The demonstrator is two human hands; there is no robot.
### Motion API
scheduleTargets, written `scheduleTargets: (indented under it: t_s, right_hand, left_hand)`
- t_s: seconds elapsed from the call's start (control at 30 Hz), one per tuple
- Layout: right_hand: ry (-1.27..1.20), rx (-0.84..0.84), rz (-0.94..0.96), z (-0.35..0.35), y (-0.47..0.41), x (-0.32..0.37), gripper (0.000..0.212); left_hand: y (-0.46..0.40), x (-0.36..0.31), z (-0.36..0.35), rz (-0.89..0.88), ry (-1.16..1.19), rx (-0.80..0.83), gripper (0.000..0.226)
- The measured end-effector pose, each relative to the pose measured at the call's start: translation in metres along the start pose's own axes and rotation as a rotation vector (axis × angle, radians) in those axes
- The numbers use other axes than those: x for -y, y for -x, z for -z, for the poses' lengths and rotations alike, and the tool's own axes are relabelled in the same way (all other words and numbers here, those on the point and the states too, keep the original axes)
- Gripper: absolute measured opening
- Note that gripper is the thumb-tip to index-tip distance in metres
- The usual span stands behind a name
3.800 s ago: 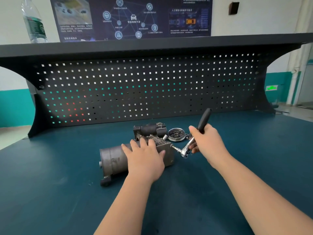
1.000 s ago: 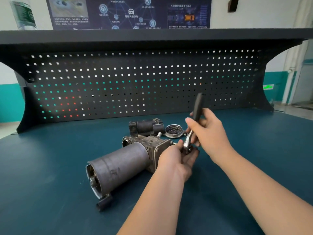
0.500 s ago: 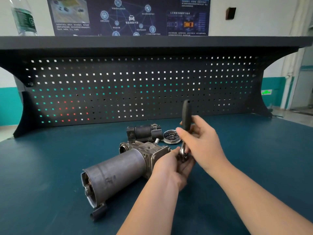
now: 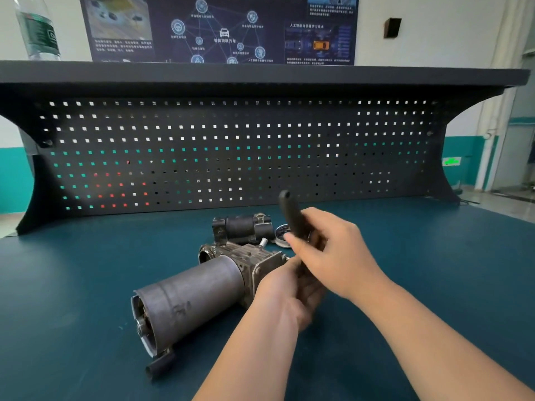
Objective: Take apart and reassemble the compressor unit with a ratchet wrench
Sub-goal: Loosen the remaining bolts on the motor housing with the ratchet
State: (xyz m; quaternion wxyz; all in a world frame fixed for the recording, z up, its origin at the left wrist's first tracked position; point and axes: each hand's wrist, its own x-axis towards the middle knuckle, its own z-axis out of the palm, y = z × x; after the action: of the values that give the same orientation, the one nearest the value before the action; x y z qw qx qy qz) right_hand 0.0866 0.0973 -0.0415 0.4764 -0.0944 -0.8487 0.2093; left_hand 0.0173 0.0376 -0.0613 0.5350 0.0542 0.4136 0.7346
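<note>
Head view: ratchet working at the compressor's right end, mid-table.
Right hand has its fingers wrapped round the black handle; left hand cups the ratchet head at the housing, its fingers hidden, so I cannot tell their grip. The compressor looks heavy, rigid metal that may roll; best steadied by the cylinder or the square housing.

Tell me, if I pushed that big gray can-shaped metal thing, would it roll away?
Probably not far. The compressor unit has a round barrel lying on its side, but a blocky housing at one end and a small foot near the other would likely stop it. It looks like solid metal, so probably heavy. The left hand is at its end too.
</note>
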Motion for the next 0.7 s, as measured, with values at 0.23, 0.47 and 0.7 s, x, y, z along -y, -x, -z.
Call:
scheduleTargets:
  t_s: [0.23,0.47,0.7]
  right_hand:
    - [-0.685,-0.286,-0.889,-0.001,-0.006,-0.030,0.016]
    - [-0.592,-0.271,-0.665,-0.006,-0.006,-0.027,0.012]
    - [-0.295,-0.152,-0.390,-0.002,-0.003,-0.013,0.015]
  left_hand:
    - [-0.001,0.003,-0.002,-0.042,0.034,-0.067,0.018]
    - [-0.003,0.007,-0.004,-0.048,0.064,-0.089,0.018]
    - [-0.003,0.005,-0.003,-0.042,0.133,-0.083,0.021]
